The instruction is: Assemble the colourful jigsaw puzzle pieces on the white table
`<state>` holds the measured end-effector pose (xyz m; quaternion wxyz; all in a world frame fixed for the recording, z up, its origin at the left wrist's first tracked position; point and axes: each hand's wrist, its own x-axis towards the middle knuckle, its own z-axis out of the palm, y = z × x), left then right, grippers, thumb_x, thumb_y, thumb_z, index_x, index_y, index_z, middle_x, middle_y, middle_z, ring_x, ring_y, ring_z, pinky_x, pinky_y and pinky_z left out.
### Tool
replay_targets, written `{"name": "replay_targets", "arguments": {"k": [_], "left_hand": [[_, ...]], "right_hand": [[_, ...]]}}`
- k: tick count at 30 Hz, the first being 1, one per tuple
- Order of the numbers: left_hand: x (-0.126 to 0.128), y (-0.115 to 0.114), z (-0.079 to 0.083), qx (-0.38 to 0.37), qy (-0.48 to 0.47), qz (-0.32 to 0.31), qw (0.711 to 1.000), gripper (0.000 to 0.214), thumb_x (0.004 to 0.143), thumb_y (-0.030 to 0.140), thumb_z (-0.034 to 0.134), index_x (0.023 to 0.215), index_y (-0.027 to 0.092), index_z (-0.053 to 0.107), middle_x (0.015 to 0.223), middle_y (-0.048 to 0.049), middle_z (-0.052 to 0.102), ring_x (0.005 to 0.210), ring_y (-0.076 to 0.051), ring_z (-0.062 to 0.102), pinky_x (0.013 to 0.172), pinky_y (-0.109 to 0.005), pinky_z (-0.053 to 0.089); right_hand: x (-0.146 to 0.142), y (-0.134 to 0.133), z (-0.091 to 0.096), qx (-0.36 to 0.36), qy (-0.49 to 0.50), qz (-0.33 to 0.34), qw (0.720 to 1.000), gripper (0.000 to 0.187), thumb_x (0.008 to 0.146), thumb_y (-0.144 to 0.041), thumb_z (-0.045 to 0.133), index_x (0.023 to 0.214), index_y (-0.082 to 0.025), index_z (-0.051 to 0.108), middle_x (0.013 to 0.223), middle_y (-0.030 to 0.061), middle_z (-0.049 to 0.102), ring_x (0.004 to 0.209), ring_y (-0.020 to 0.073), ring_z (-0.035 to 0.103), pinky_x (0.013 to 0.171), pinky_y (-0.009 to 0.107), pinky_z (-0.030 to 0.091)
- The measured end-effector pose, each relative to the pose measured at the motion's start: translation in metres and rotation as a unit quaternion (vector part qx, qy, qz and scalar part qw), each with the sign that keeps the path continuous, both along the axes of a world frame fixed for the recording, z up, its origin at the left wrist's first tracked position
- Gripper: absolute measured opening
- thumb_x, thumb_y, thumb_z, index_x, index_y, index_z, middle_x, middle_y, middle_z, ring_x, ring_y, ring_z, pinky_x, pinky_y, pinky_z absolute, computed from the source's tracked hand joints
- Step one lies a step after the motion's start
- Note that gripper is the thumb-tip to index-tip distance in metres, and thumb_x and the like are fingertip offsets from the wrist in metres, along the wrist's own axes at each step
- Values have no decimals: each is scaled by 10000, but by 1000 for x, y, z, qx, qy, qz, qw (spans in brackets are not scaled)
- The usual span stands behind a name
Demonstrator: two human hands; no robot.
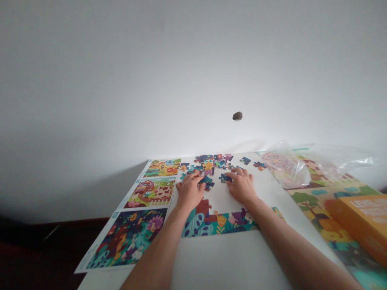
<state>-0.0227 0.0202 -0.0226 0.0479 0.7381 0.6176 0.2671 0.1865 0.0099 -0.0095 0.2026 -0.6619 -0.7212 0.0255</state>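
Jigsaw puzzle pieces (211, 165), printed in dark blue, teal and orange, lie in a loose scatter on the white surface (229, 257), beyond the assembled flower-pattern puzzle strip (217, 224), the reference landmark for all positions here.

Your left hand (190, 192) rests beyond the strip's left part. Its fingers (196, 176) are spread over the scatter, just beside a dark blue piece (207, 182). Your right hand (242, 186) rests beyond the strip's right part. Its fingers (238, 172) are slightly spread, with the tips touching a second dark blue piece (225, 178). You cannot tell from this view whether they pinch it.

Left of the strip lies a white sheet with three printed puzzle pictures (85, 261). Right of the strip lie a crumpled clear plastic bag (332, 159) and a printed farm-scene board (320, 205), with an orange cardboard box (359, 221) on the board.
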Motion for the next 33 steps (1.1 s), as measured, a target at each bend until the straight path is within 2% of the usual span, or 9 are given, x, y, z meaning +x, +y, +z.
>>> {"name": "replay_targets", "arguments": {"k": [4,6,9,13,15,18,21,28,33], "left_hand": [[-3,1,3,5,-10,4,1000,537,773,10,493,1209,286,640,1302,-27,622,1214,-207,540,1019,-397,409],[-6,1,5,15,3,58,998,581,722,-10,495,1204,280,642,1309,-34,614,1233,-233,519,1031,-443,397],[-8,-1,9,3,29,119,992,543,704,34,523,1183,251,654,1318,-62,604,1257,-276,484,1030,-501,384],[-6,-1,8,-30,41,112,992,522,708,46,512,1158,266,662,1330,-50,600,1272,-278,466,1021,-529,374],[-5,-1,7,-31,40,100,994,525,708,40,506,1154,267,662,1319,-43,609,1265,-270,473,1016,-527,374],[-3,0,4,-32,33,83,995,526,723,37,488,1155,284,658,1298,-30,627,1251,-264,491,1009,-533,365],[-1,-1,3,-38,28,71,996,521,751,63,503,1189,309,642,1259,-35,655,1267,-281,479,1021,-557,327],[1,-2,4,-41,10,39,998,476,787,163,582,1225,346,619,1196,-14,690,1251,-283,474,1056,-528,279],[5,-7,6,-12,43,2,999,376,778,341,668,1154,366,669,1270,-10,636,1240,-325,448,1034,-529,297]], "right_hand": [[-10,-7,1,-10,-29,177,984,445,899,-370,551,1341,-419,523,1551,0,283,1375,329,235,1060,526,258],[-13,-9,1,-34,-31,202,978,402,904,-427,546,1305,-453,548,1570,-21,241,1404,353,183,1072,589,203],[-12,-8,1,-11,-14,151,988,261,911,-425,544,1123,-393,693,1536,-1,315,1389,345,231,1080,608,170],[-7,-4,-1,43,-3,50,998,216,901,-324,553,882,-254,756,1420,65,469,1326,302,340,1091,533,214],[-6,-3,-1,42,4,40,998,209,890,-307,560,981,-263,743,1406,73,482,1322,298,345,1081,514,245],[-9,-5,-1,26,3,108,994,358,882,-362,578,1236,-355,630,1486,38,394,1367,310,278,1081,534,242],[-13,-8,-1,-1,-6,159,987,368,872,-425,591,1239,-431,612,1519,0,344,1390,332,231,1088,590,182],[-9,-5,-2,24,1,-12,1000,253,839,-199,542,951,-284,752,1337,77,536,1280,295,385,1078,549,220],[-10,-6,1,5,-5,36,999,378,817,-161,523,1117,-306,700,1408,44,494,1317,293,345,1079,530,241]]}}
